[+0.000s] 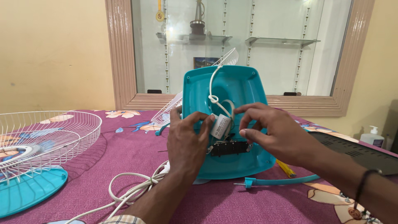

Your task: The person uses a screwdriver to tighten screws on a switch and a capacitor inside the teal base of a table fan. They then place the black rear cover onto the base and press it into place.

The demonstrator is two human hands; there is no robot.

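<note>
Hands meet at the open underside of a turquoise fan base [236,87], which stands tipped up on its edge on the purple floral tablecloth [124,161], hollow side toward the camera. A small white cylindrical capacitor [220,126] sits at the middle of the hollow, just above a black switch block [229,147]. The left hand [186,143] is curled against the base's left rim, its fingertips touching the capacitor. The right hand [269,130] comes in from the right with fingers bent in a loose pinch beside the capacitor; whether it grips anything, I cannot tell. A knotted white cord [213,89] runs up through the hollow, and more cord [132,188] loops on the cloth below left. A turquoise ring strip [282,181] lies just beside the base's lower edge. A white wire guard [45,137] rests well apart at the left, with bare cloth between.
</note>
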